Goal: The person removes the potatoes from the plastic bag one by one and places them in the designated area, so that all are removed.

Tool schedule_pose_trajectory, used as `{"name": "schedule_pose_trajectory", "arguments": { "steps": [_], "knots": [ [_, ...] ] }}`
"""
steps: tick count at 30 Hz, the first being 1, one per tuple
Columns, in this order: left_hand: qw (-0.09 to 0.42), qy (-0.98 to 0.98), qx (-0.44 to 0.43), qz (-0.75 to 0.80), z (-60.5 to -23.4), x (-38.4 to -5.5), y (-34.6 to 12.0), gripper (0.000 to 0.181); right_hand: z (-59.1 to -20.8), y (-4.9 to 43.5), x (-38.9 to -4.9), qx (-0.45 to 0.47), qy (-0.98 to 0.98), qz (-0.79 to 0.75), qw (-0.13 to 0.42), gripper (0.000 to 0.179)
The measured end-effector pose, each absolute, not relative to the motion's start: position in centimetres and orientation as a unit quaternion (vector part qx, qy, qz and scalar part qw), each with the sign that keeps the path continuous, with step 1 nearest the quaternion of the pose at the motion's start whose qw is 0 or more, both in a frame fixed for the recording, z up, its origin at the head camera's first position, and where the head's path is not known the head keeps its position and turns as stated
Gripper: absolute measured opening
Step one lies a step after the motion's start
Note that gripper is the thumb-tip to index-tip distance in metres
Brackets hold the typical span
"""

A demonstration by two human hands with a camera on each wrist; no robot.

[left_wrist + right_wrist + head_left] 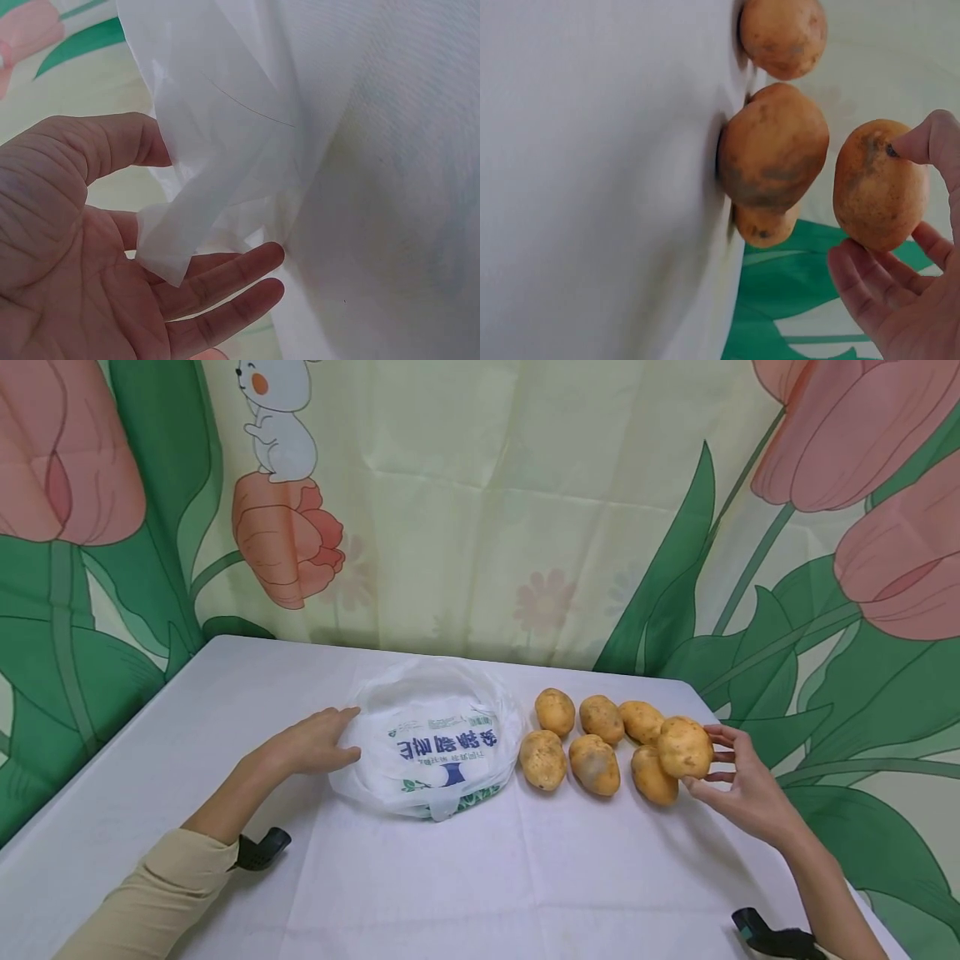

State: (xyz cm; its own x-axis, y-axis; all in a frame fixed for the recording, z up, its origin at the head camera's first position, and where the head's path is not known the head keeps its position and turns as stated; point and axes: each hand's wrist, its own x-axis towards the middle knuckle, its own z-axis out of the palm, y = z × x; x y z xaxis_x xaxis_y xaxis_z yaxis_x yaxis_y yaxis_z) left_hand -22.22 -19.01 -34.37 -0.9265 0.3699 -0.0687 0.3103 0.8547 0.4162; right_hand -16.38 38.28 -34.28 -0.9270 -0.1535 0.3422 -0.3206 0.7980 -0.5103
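A white plastic bag (442, 693) with blue and green print lies on the table. My left hand (322, 743) is at its left side, fingers extended and thumb apart. In the left wrist view, a flap of the bag (187, 225) lies across the fingers of that hand (97, 247), and the thumb tip meets the film. My right hand (742, 785) holds a potato (685, 747) between thumb and fingertips, raised above the table. The right wrist view shows the thumb on one side of this potato (881, 187) and the fingers opposite. Another potato (652, 781) lies partly hidden behind it.
Several more potatoes stand in two rough rows right of the bag, the nearest being a potato (543, 760) beside its edge. A white cloth covers the table (420, 885). A printed floral curtain (450, 527) hangs behind the table's back edge.
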Motion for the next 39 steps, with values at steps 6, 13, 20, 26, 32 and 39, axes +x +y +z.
{"name": "schedule_pose_trajectory", "arguments": {
  "steps": [6, 13, 20, 26, 32, 39],
  "knots": [
    [0.073, 0.96, 0.181, 0.201, -34.3, -22.2, -19.0, 0.072, -34.4, 39.6, -16.4, 0.115, -0.941, 0.288, 0.134, 0.084],
    [0.078, 0.96, 0.173, 0.205, -34.5, -22.3, -19.0, 0.072, -34.8, 40.8, -16.2, 0.102, -0.947, 0.275, 0.127, 0.083],
    [0.08, 0.962, 0.165, 0.204, -34.5, -22.2, -19.0, 0.072, -35.7, 42.3, -16.4, 0.095, -0.953, 0.266, 0.113, 0.081],
    [0.072, 0.961, 0.175, 0.204, -34.6, -22.3, -19.1, 0.071, -36.5, 43.4, -16.7, 0.101, -0.954, 0.266, 0.097, 0.079],
    [0.063, 0.961, 0.18, 0.201, -34.6, -22.4, -19.1, 0.072, -36.9, 43.7, -17.1, 0.098, -0.959, 0.257, 0.067, 0.079],
    [0.07, 0.96, 0.179, 0.203, -34.7, -22.4, -19.0, 0.072, -37.2, 44.0, -17.4, 0.097, -0.961, 0.258, 0.028, 0.076]
  ]
}}
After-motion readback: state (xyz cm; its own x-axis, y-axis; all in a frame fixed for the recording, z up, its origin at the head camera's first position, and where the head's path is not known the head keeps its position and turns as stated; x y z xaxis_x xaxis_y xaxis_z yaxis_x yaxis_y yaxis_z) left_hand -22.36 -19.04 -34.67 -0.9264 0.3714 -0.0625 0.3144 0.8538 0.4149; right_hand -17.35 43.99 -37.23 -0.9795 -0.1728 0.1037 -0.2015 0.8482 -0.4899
